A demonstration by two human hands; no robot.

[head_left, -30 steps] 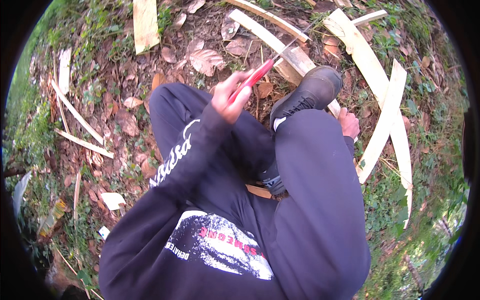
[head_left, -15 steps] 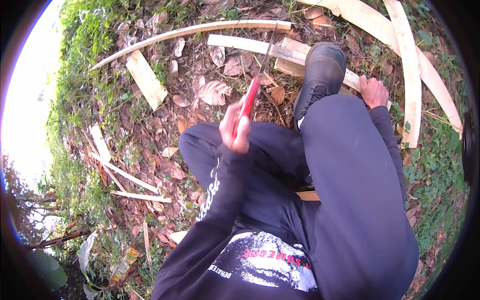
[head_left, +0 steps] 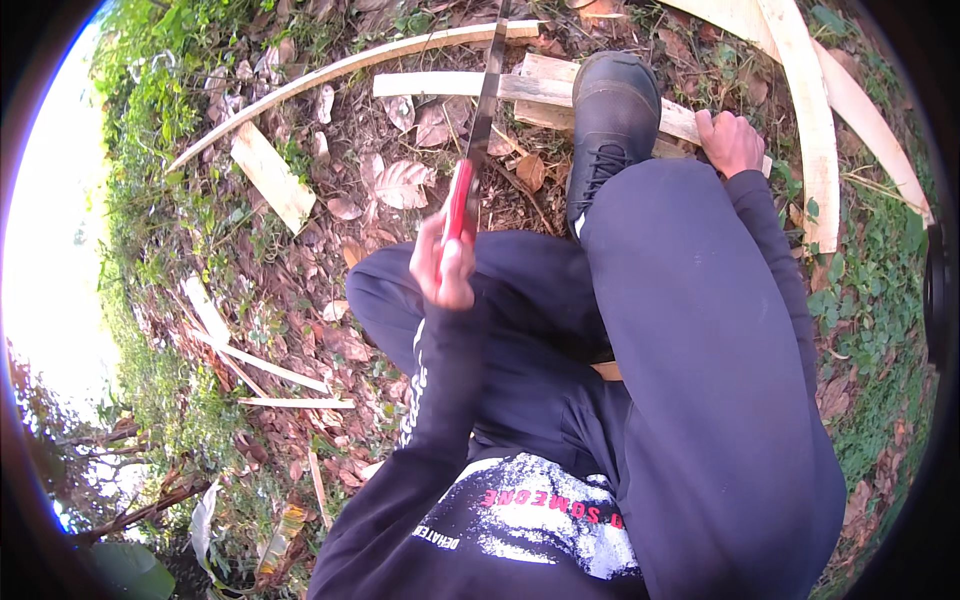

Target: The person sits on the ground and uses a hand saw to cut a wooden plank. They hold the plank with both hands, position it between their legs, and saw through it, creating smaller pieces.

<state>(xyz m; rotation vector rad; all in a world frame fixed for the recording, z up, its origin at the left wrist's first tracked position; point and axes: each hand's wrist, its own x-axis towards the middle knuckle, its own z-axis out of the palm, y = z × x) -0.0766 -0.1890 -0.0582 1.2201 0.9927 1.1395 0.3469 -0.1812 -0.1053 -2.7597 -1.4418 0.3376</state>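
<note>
My left hand [head_left: 444,268] is wrapped round the red handle of a hand saw [head_left: 481,122]. The saw's long dark blade points away from me and crosses a pale wooden strip [head_left: 430,84] left of my boot. My dark boot [head_left: 617,100] presses the strip down onto a short block of wood [head_left: 545,116] on the ground. With fingers curled over it, my right hand [head_left: 732,143] grips the strip close to its right end. Whether the blade has cut into the wood cannot be made out.
A long curved strip [head_left: 340,68] lies beyond the work. Wide pale boards [head_left: 808,120] overlap at the far right. A short flat board [head_left: 272,178] and several thin offcuts [head_left: 270,370] rest on the leaf-covered ground at left. My bent right knee [head_left: 690,230] stands between my arms.
The saw and my left hand have shifted left and the blade stands steeper across the strip. The whole view has moved slightly; my right hand and boot keep their places on the wood.
</note>
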